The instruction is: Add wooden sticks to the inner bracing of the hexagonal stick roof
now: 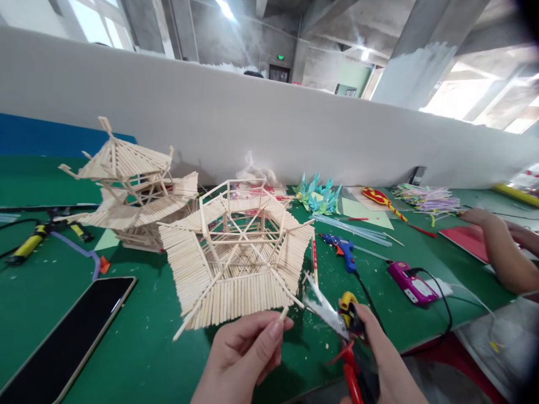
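My left hand (246, 348) is closed in a pinch on the near edge of a hexagonal roof model made of wooden sticks (236, 258), which it holds tilted above the green table. My right hand (379, 359) grips red-handled pliers (341, 322) whose metal jaws point up and left toward the model's near right corner. A second, taller stick pavilion (130, 185) stands behind and to the left.
A black phone (69, 336) lies at the near left. A blue glue gun (343, 249), a purple device (410, 280) with a cable, clear glue sticks, teal paper cranes (318, 193) and yellow-handled tools (29, 241) lie around. Another person's arm (501, 247) reaches in at right. A grey partition (252, 118) runs along the back.
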`<state>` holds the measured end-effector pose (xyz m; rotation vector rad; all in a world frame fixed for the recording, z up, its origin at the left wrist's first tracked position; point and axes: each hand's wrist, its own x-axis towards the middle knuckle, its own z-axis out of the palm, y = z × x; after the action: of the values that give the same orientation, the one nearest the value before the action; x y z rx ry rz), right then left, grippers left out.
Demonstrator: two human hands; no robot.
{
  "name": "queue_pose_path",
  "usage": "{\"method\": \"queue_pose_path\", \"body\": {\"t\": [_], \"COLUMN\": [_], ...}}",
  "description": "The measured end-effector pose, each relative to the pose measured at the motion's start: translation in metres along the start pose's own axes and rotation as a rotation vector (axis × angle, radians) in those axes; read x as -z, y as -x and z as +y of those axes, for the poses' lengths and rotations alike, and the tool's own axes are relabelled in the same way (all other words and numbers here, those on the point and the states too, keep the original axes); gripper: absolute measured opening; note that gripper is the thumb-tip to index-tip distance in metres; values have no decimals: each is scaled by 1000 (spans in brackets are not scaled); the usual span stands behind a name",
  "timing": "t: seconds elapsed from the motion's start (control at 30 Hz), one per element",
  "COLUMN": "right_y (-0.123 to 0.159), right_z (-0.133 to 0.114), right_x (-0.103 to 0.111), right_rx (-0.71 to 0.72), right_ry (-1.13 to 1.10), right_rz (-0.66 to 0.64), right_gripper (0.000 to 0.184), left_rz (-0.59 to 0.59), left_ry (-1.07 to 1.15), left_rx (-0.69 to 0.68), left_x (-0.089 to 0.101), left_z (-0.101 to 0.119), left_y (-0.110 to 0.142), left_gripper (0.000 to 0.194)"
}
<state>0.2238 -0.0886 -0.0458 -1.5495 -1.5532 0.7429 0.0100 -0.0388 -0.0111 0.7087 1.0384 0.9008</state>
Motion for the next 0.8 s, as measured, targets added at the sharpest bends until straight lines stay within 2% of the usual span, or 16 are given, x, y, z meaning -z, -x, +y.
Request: {"method": "queue_pose_path", "body": {"t": [0.1,0.2,0.33,0.5,0.63,0.8], "right_y": [-5,-12,-18,-20,-21,-21], "right_z": [-9,-9,-7,-8,-6,-2], "right_x": [-2,-5,-8,-10,-14,-19], "right_rx": [1,0,-5,-28,-80,-156], "right_ry": [16,29,49,66,88,111], "right_rz": [-20,-30,-21,-20,-28,-52], "right_gripper": [29,20,20,19,22,26], "left_rz": [29,-8,-82,-125,-141,-165], "left_ry": [44,27,-81,-301,-445,-441], "left_rx": [-61,-228,-428,-608,-683,-691], "left_x": [1,1,3,10,15,16], "left_z": [1,0,-2,-3,-4,-9], "left_y": [-1,-1,-2,-2,-3,-4], "left_gripper": [23,16,8,17,18,13]}}
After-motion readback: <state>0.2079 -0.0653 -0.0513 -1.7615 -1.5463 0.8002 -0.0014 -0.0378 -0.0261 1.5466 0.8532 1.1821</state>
